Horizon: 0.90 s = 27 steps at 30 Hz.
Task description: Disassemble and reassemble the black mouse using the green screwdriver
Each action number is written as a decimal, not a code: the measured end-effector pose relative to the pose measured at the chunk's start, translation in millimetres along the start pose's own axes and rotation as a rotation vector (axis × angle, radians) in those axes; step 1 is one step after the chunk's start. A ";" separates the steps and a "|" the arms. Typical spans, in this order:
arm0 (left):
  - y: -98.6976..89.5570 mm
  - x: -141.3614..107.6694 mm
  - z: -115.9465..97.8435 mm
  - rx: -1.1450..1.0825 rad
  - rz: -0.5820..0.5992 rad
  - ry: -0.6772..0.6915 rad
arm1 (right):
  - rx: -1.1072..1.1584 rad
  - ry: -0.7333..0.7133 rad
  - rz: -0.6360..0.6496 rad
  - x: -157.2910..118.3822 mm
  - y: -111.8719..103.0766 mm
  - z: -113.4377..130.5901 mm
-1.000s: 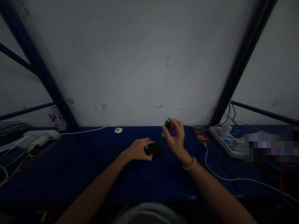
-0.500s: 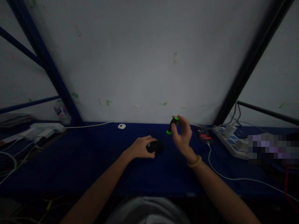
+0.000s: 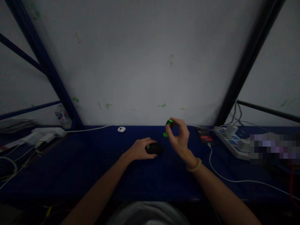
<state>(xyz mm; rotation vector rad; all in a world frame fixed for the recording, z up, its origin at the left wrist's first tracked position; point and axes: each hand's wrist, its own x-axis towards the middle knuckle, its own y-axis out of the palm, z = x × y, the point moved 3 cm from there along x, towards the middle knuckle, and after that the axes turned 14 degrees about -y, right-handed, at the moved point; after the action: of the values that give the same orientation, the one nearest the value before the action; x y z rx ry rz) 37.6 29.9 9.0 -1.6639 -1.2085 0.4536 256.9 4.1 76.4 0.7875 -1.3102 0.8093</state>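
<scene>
A black computer mouse point(image 3: 154, 148) lies on the blue tabletop, gripped at its near end between the thumb and fingers of my left hand point(image 3: 140, 149). To its right, my right hand point(image 3: 181, 136) pinches the black and green handle of a screwdriver point(image 3: 169, 124) between thumb and fingertips. The handle leans slightly, its top toward the right. The shaft below the green collar is dark and hard to make out, so I cannot tell whether its tip touches the mouse.
A small white case point(image 3: 121, 129) sits near the wall. At right are a dark device with a white cable point(image 3: 211, 156) and a power strip point(image 3: 231, 147). Another power strip point(image 3: 50, 131) and a plastic bottle point(image 3: 62, 115) stand at left. Slanted posts point(image 3: 56, 82) flank the blue table point(image 3: 93, 175).
My right hand has shifted slightly left with the screwdriver, whose handle now stands more upright. My left hand keeps its hold on the mouse. The camera view has shifted slightly.
</scene>
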 end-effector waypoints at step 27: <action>5.8 3.2 5.6 -0.042 -0.009 -0.026 | 0.136 0.143 0.021 -5.1 2.6 -6.5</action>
<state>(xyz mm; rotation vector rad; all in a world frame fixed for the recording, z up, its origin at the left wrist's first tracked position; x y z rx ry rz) 37.6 35.4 2.3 -1.6923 -1.2522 0.4486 257.5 10.8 70.9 0.8083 -1.1472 0.9617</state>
